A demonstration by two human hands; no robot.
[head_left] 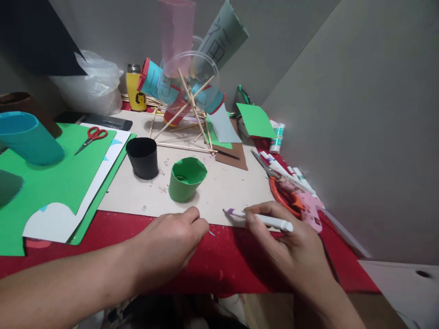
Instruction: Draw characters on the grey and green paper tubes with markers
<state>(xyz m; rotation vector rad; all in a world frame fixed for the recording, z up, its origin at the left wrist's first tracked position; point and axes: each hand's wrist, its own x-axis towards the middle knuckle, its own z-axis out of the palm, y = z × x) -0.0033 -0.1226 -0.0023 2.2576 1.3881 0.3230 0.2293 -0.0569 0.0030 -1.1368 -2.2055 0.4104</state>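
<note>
My right hand [291,242] grips a white marker [274,222]; its purple tip end points left, just above the front edge of a beige board [130,196]. My left hand [174,237] is closed with curled fingers, and whether anything is in it is hidden. In front of it a green paper cup [185,183] stands on the board, apart from both hands. A black paper cup [143,160] is to its left. Behind them rises a frame of wooden sticks [181,145] with clear plastic discs [188,84] and coloured paper tubes, one pale tube [222,36] bearing drawn lettering.
Green and white sheets [61,178] lie at left, with red-handled scissors [91,137] and a blue paper cylinder [34,141]. Orange-handled scissors [283,194], several markers and a pink glue gun [310,205] crowd the right. A yellow bottle [136,89] stands at the back.
</note>
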